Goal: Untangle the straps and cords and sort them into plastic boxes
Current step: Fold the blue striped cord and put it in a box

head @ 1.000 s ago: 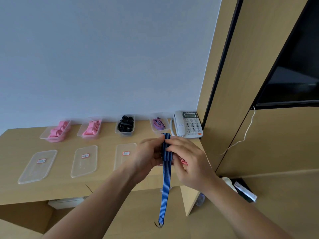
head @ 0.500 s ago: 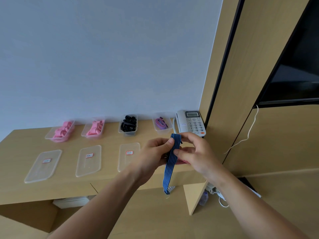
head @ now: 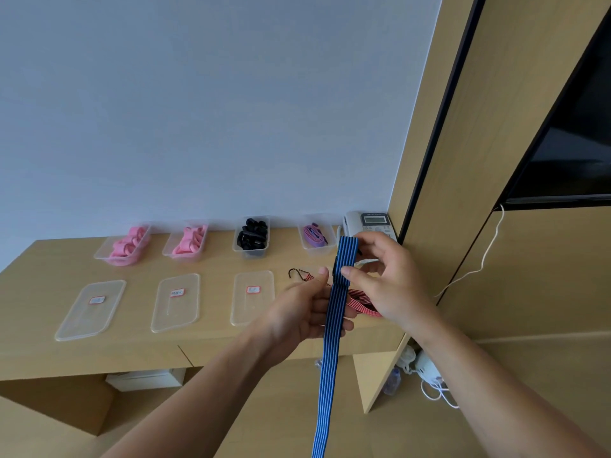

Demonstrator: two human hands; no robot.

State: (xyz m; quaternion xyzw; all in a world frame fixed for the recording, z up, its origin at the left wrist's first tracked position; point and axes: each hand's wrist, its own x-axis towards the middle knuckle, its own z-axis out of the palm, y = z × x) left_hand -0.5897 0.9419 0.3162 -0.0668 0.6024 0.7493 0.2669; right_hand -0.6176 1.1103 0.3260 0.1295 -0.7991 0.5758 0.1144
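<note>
Blue strap (head: 334, 325), gripped by left hand (head: 297, 312) and pinched by right hand (head: 386, 279), was unsorted; red strap (head: 362, 300) behind fingers likewise; boxes (head: 252, 255) beyond were stocked.

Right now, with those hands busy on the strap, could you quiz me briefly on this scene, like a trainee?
1. True or false: the blue striped strap lies inside a box.
2. How many loose lids lie on the desk?
3. The black pieces fill which box from the left? A first, B third, C fourth.
Key: 1 false, the left hand and right hand hold it. 2 three. 3 B.
</note>
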